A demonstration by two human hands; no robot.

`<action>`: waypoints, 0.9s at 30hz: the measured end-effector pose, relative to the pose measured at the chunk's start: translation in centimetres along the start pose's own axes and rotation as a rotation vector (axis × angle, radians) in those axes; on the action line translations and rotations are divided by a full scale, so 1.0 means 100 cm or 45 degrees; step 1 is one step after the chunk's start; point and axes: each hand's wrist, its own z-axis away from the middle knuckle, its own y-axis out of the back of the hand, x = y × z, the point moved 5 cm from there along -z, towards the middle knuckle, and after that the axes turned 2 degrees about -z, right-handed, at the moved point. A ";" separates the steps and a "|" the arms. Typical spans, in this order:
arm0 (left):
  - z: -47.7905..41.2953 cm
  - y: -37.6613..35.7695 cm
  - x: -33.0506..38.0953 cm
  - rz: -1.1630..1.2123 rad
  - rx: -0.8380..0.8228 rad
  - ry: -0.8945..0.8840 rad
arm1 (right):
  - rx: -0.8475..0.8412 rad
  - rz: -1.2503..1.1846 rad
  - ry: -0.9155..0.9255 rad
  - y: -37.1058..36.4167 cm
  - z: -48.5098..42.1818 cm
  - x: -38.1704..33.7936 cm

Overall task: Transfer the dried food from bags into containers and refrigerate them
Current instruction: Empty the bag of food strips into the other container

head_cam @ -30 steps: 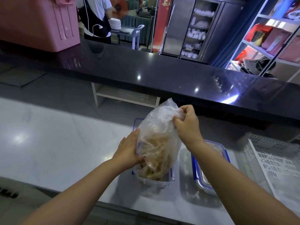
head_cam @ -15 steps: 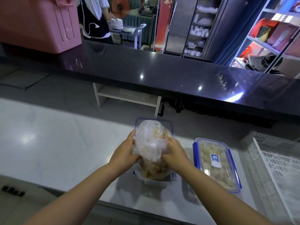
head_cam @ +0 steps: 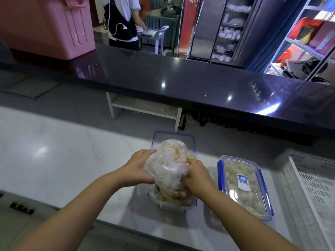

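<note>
Counter, white, bears a lidded container and, just left of it, an open container. Plastic bag of dried food stands in the open one, between both hands. The left hand curls round its left side and the right hand clutches crumpled plastic on its right.

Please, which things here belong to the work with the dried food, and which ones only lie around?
Belong to the job:
- plastic bag of dried food, held by left hand and right hand
- open container under the bag
- closed container, already filled

Just lying about:
- white perforated crate
- pink bin on the black counter
</note>
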 end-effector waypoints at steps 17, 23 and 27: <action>-0.040 -0.037 0.050 -0.206 0.002 -0.007 | 0.070 -0.159 0.138 0.009 0.000 0.033; -0.044 -0.040 0.043 -0.038 0.042 0.096 | -0.228 -0.024 0.242 0.000 -0.021 0.026; -0.047 -0.035 0.037 0.215 0.164 0.112 | -0.237 0.044 0.315 -0.003 -0.031 0.026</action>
